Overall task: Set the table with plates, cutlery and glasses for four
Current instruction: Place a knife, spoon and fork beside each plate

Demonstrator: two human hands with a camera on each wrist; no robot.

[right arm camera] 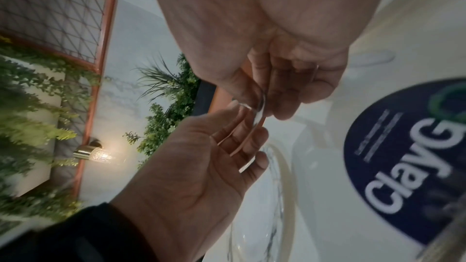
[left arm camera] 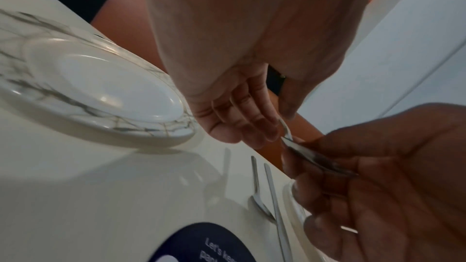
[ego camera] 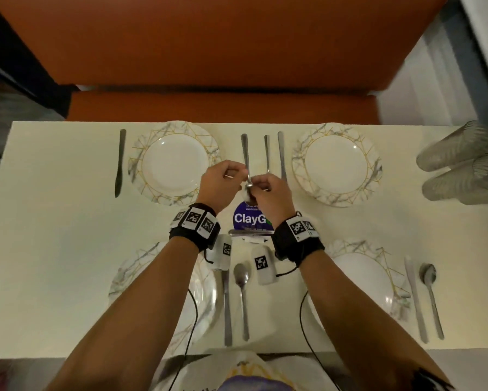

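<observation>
Spoon [ego camera: 246, 162]: I see it raised over the table [ego camera: 53, 249], between the two far plates.
Left hand [ego camera: 223, 184]: fingers curled, pinching the spoon.
Right hand [ego camera: 268, 193]: fingertips pinching its bowl.
Sticker [ego camera: 251, 220]: reads "ClayG", just below my hands.

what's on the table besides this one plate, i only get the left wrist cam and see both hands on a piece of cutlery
Observer: The head view shows four plates, two far and two near; yours is the far left plate.
Operator: any glasses out yet
Observer: Ribbed glasses sit grouped at the right end of the table, none at a plate.
Operator: is any setting done with cutlery
Observer: The near right plate has a knife and a spoon on its right.
</observation>
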